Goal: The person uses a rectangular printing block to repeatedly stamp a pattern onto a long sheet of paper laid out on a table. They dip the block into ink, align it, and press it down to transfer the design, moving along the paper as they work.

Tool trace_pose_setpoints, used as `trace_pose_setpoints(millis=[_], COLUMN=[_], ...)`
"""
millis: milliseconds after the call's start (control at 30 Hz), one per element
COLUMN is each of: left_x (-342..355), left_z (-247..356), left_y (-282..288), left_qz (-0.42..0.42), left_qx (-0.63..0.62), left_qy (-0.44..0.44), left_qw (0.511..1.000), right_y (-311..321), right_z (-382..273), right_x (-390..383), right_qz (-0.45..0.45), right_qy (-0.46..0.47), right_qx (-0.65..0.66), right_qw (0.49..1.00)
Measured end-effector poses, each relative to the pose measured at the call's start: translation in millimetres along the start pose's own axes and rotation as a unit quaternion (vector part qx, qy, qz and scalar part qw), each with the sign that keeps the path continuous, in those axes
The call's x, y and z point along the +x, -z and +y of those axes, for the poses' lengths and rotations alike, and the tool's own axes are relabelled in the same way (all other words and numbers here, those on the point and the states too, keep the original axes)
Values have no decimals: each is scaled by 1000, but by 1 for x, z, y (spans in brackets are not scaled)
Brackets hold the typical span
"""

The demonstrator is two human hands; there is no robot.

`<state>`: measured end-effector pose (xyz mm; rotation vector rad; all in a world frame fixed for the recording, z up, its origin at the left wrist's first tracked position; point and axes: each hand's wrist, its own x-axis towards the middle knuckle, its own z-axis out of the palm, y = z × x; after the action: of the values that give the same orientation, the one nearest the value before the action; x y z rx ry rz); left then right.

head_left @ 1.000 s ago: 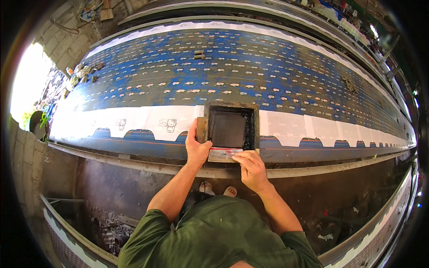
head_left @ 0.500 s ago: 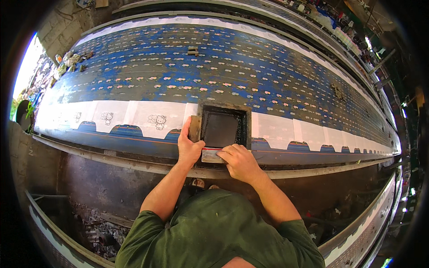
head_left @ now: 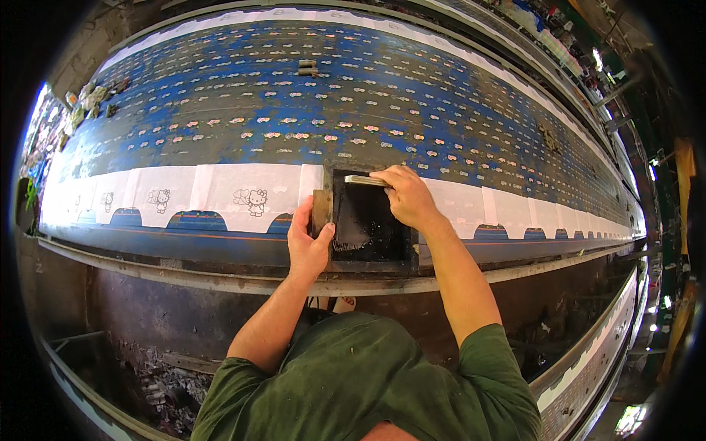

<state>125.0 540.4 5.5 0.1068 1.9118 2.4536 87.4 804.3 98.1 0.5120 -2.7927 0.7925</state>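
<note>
A dark screen-printing frame [head_left: 371,267] lies on the long table in front of me, over the near row of white fabric pieces [head_left: 228,180]. Black ink smears show on its mesh. My left hand [head_left: 307,246] is closed round the wooden block [head_left: 321,209] on the frame's left side, thumb on the near side. Inside the frame, at its far end, my right hand [head_left: 409,197] grips a squeegee [head_left: 364,179] by its right part. Printed cartoon cat figures [head_left: 256,202] in black outline mark the pieces to the left; the fabric under the frame is hidden.
The long table [head_left: 243,95] has a worn blue and grey surface with rows of small prints. Another white fabric row [head_left: 294,15] runs along its far side. Small cylinders [head_left: 307,68] lie mid-table. Crumpled rags [head_left: 92,97] sit at the left end. A rail [head_left: 220,283] follows the near edge.
My right hand has carried the squeegee from the frame's near edge to its far end. My left hand keeps its hold on the frame's side. The view has shifted slightly.
</note>
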Motion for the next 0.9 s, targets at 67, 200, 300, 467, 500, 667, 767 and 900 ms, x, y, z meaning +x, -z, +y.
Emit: trace_pose_setpoints(millis=[67, 200, 300, 467, 500, 667, 767, 900], left_x=[0, -2, -2, -3, -4, -6, -18, -23], left_z=[-6, -5, 1, 5, 7, 11, 4, -29], left_y=[1, -3, -8, -14, -16, -35, -73, -145], left_qz=[-1, 13, 22, 28, 30, 41, 44, 41], left_qx=[14, 8, 12, 145, 170, 150, 149, 144], left_qy=[-8, -22, -14, -55, -67, -94, -144, -169], left_qw=[1000, 1000, 1000, 987, 983, 983, 977, 974], right_y=[-4, -21, -25, -21, -20, -11, 1, 30], right_z=[-1, -34, -63, -86, -85, -61, -39, 7], right_x=[-4, -56, -94, -125, -128, -148, -176, -219], right_qz=[6, 32, 30, 21, 29, 132, 182, 216], right_qy=[3, 37, 53, 51, 56, 48, 13, -13], right_qx=[-29, -78, -103, -82, -60, 21, 62, 72], right_qw=[1000, 996, 993, 995, 996, 990, 981, 974])
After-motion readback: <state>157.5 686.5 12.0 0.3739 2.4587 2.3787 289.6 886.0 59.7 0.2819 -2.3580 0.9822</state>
